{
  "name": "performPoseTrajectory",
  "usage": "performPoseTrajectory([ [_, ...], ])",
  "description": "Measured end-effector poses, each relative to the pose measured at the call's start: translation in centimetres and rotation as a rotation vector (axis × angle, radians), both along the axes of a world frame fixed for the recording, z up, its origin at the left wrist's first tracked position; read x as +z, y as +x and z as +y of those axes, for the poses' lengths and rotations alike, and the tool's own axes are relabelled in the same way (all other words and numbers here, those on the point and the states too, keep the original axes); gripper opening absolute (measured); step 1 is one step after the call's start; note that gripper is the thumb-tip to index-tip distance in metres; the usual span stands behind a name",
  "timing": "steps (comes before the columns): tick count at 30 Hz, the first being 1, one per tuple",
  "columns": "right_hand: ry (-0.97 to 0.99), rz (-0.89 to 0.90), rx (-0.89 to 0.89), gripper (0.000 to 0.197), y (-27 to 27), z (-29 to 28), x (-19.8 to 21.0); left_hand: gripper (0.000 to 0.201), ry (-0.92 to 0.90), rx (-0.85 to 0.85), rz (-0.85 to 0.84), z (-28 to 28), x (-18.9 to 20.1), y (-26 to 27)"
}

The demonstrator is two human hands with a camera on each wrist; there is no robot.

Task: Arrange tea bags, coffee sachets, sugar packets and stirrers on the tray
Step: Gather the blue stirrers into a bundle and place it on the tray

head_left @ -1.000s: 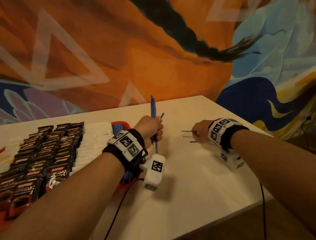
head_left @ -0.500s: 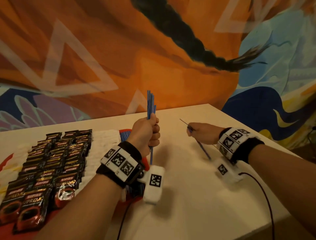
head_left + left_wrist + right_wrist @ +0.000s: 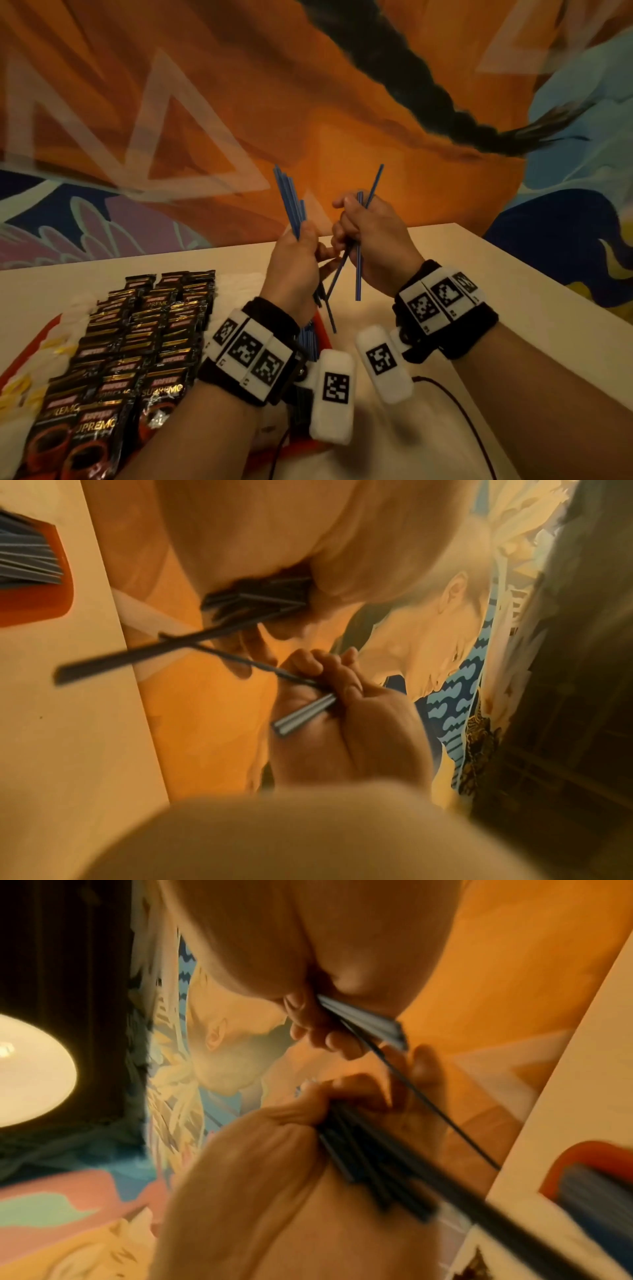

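Your left hand (image 3: pixel 294 260) is fisted around a bundle of blue stirrers (image 3: pixel 291 205), ends fanning up toward the mural wall (image 3: pixel 308 102). Your right hand (image 3: pixel 373 243) is just beside it, fingers curled on a few loose stirrers (image 3: pixel 358 270): one runs nearly vertical through the fist, another is tilted and crosses behind it toward your left hand. Both hands are raised above the table (image 3: pixel 445 274), knuckles almost touching.

The red tray (image 3: pixel 320 320) sits below and left of your left wrist. More stirrers (image 3: pixel 31 561) lie against its rounded right-hand corner. Coffee sachets (image 3: pixel 144 335) fill the middle in rows; a white packet strip (image 3: pixel 236 294) lies between them and the stirrers. More white and yellow packets (image 3: pixel 44 356) are on the far left; I can't tell what they are.

Bare tabletop runs right of the tray out to the table's right edge, which slants toward you. The far edge meets the wall. A cable (image 3: pixel 455 411) trails across the near right area.
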State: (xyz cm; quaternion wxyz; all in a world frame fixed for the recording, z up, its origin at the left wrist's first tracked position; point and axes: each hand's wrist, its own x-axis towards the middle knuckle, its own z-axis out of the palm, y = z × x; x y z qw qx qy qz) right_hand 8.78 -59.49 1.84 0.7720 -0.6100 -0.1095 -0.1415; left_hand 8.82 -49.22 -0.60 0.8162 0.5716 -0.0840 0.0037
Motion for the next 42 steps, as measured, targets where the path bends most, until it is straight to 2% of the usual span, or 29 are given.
performPoseTrajectory([
  [3, 0.018, -0.02, 0.01, 0.026, 0.4, 0.7, 0.6, 0.037, 0.036, -0.094, -0.002, 0.7, 0.2, -0.1],
  [6, -0.165, -0.066, -0.093, 0.025, 1.1, 0.7, 0.5, 0.037, 0.093, -0.183, -0.021, 1.0, 0.8, -0.8],
  [10, -0.382, -0.098, -0.086, 0.025, 1.4, 0.4, -0.2, 0.028, 0.28, -0.127, -0.044, 1.1, 1.1, -1.0],
  [15, -0.445, -0.14, -0.131, 0.019, 1.1, 0.1, -0.6, 0.026, 0.288, -0.125, -0.089, 0.6, 0.7, -0.8],
  [21, -0.415, -0.154, -0.112, 0.017, 1.9, 0.6, -1.2, 0.021, 0.264, -0.09, -0.087, 0.3, 0.2, -0.4],
  [26, -0.334, -0.152, -0.029, 0.015, 2.8, 0.7, -2.0, 0.037, 0.303, -0.124, -0.044, 1.1, 0.0, -0.4],
  [29, -0.33, -0.169, -0.037, 0.011, 2.7, -0.2, -1.5, 0.042, 0.371, -0.179, -0.055, 1.9, 0.2, -0.3],
  [32, -0.292, -0.237, -0.158, 0.033, 2.3, -1.6, -0.2, 0.042, 0.514, -0.263, -0.135, 2.5, 0.5, -0.3],
  [34, -0.341, -0.307, -0.216, 0.037, 1.9, -2.4, 0.4, 0.046, 0.674, -0.277, -0.167, 2.6, 0.7, -0.5],
  [36, -0.411, -0.349, -0.143, 0.035, 1.4, -2.5, 0.6, 0.047, 0.787, -0.26, -0.184, 2.5, 0.9, -0.7],
  [39, -0.368, -0.349, 0.017, 0.034, 0.8, -1.8, 0.6, 0.044, 0.834, -0.235, -0.171, 2.5, 1.2, -0.8],
  [41, -0.384, -0.338, 0.008, 0.036, 0.8, -1.8, 0.8, 0.044, 0.853, -0.216, -0.163, 2.9, 1.6, -0.8],
  [42, -0.412, -0.352, -0.052, 0.037, 0.9, -2.0, 0.9, 0.044, 0.869, -0.202, -0.165, 3.1, 1.8, -0.7],
])
